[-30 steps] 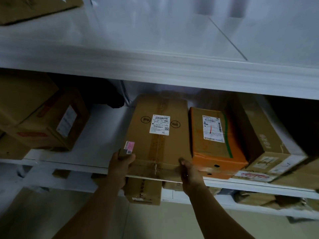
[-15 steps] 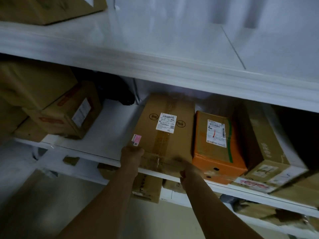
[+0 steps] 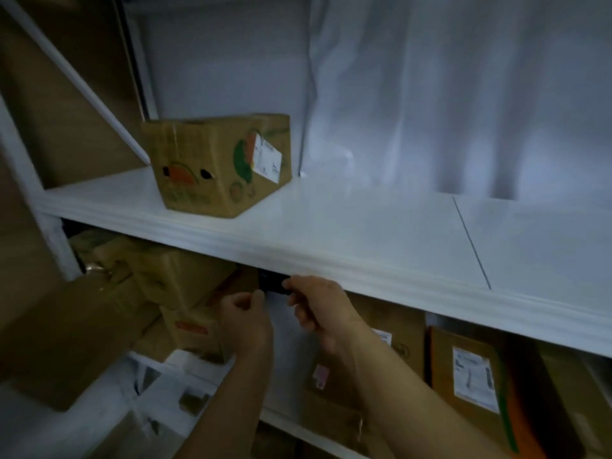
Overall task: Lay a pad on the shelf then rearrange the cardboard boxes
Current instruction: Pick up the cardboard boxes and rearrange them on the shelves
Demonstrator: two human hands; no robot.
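Observation:
My left hand [image 3: 245,323] and my right hand [image 3: 319,308] are raised side by side just under the front edge of the upper white shelf [image 3: 364,270], both with curled fingers. A small dark object [image 3: 270,284] shows between them, right at my right fingertips; whether I touch it is unclear. The brown cardboard box [image 3: 334,402] with a pink sticker lies on the lower shelf, partly hidden by my right forearm. White sheet [image 3: 284,339] covers the lower shelf between my arms. An orange box [image 3: 477,389] with a white label sits to its right.
A fruit-printed carton [image 3: 218,164] stands on the upper shelf at the left. Stacked brown boxes [image 3: 180,283] fill the lower shelf's left side, and a large box [image 3: 66,336] juts out at the far left. A white plastic curtain [image 3: 463,94] hangs behind.
Both hands left the front edge of the brown box and rose to the underside of the upper shelf. The view tilted up, bringing the upper shelf and fruit carton into sight.

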